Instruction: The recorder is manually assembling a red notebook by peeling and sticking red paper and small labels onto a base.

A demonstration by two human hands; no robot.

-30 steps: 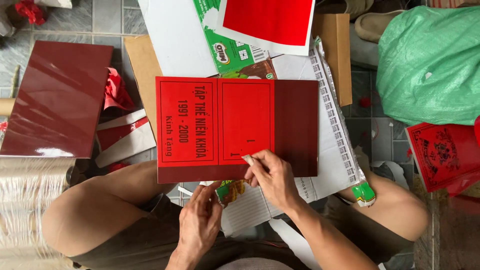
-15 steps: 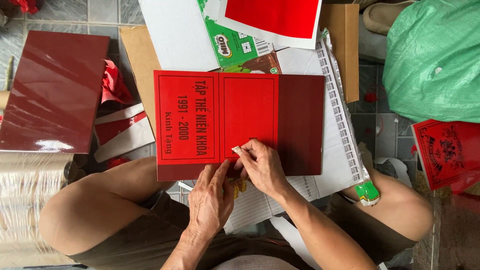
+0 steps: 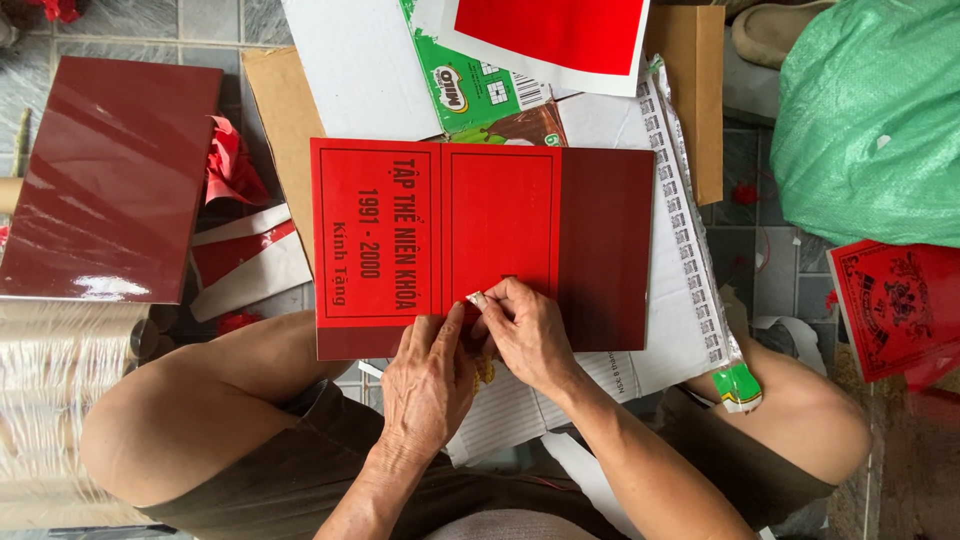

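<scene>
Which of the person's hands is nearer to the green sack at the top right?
Right. The right hand rests on the lower edge of the red cover, on the side toward the green sack; the left hand sits beside it, farther from the sack.

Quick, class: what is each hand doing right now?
Left hand: fingers curled, pressing the near edge of the red cover.
Right hand: pinching something small and pale at that same edge.

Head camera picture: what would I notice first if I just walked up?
A big red cover with a dark red strip lies open in the middle. Both hands meet at its near edge: the left hand and the right hand pinch something small and pale there. A glossy maroon board lies left, a green sack right.
</scene>
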